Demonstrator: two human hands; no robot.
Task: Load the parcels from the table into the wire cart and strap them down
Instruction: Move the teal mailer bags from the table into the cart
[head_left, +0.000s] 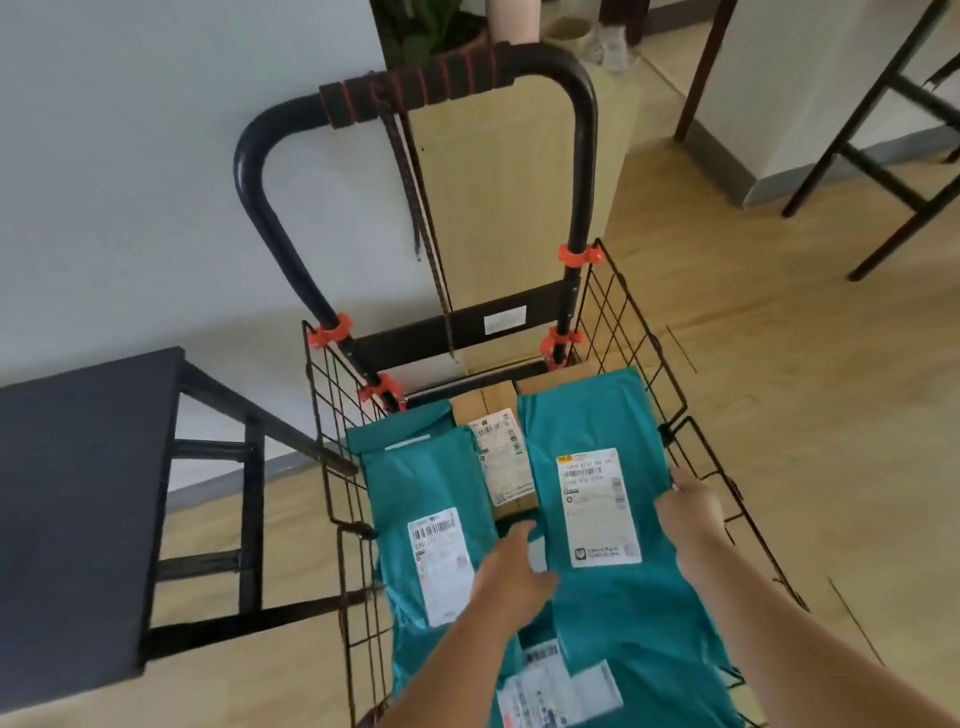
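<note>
Left of the left hand's (506, 571) fingers lay a teal poly mailer (431, 525) in the wire cart (613, 312) — soft, light and probably slick, best taken by an edge. That hand's fingers were spread, resting between it and the right teal mailer (613, 426); beyond their tips sat a stiff cardboard box (493, 410). The right hand (691, 506) pinched that mailer's edge — fingertips hidden. The strap (415, 208) hung from the handle (571, 78).
</note>
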